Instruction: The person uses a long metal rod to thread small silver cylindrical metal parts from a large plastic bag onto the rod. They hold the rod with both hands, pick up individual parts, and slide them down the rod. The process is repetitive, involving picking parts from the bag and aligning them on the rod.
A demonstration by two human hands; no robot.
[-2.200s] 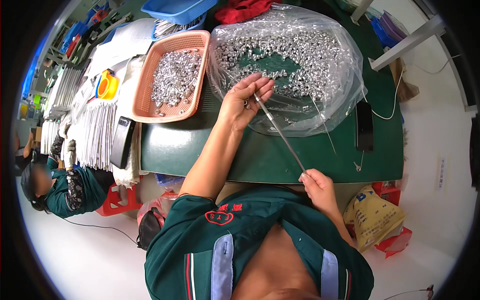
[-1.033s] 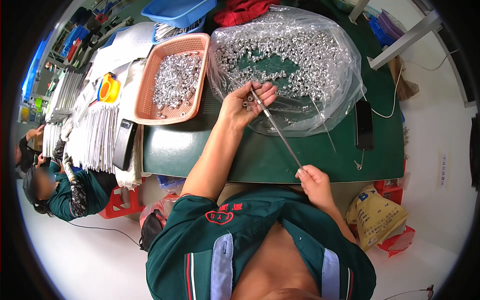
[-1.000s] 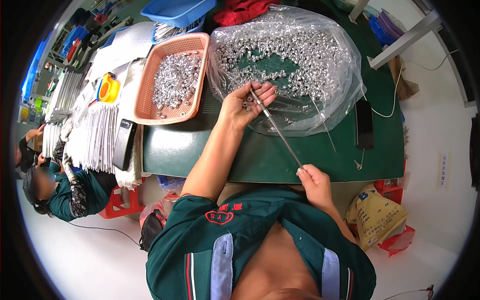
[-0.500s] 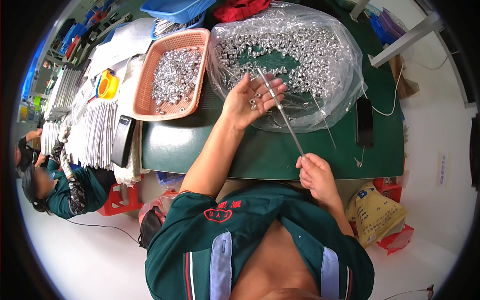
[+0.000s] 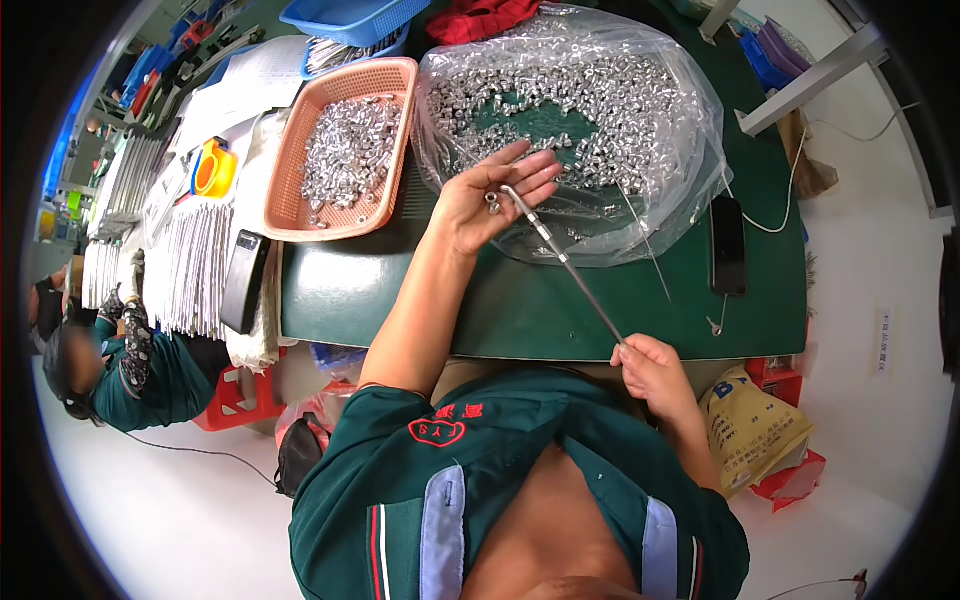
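My left hand (image 5: pixel 468 208) lies palm up over the near edge of the bag, fingers spread, with a few small metal sleeves (image 5: pixel 492 204) resting in the palm. Pinched in my right hand (image 5: pixel 652 372), near the table's front edge, is the near end of a thin metal rod (image 5: pixel 592 297). Its far, hooked-looking end points into the left palm. Bright metal sleeves sit on the rod near that end. Beyond the hands, a clear plastic bag (image 5: pixel 697 95) lies spread out, holding many small silvery metal pieces (image 5: pixel 625 150).
Left of the bag stands an orange mesh basket (image 5: pixel 283 170) of similar pieces. Blue baskets (image 5: pixel 345 22) and a red cloth (image 5: pixel 480 18) are behind. Phones (image 5: pixel 728 245) lie at both sides of the green table (image 5: pixel 400 310). Another person (image 5: pixel 150 385) works at the far left.
My right hand has moved slightly right and nearer to me with the rod. The rod's far end has come back toward the left palm, and the left hand has shifted a little left.
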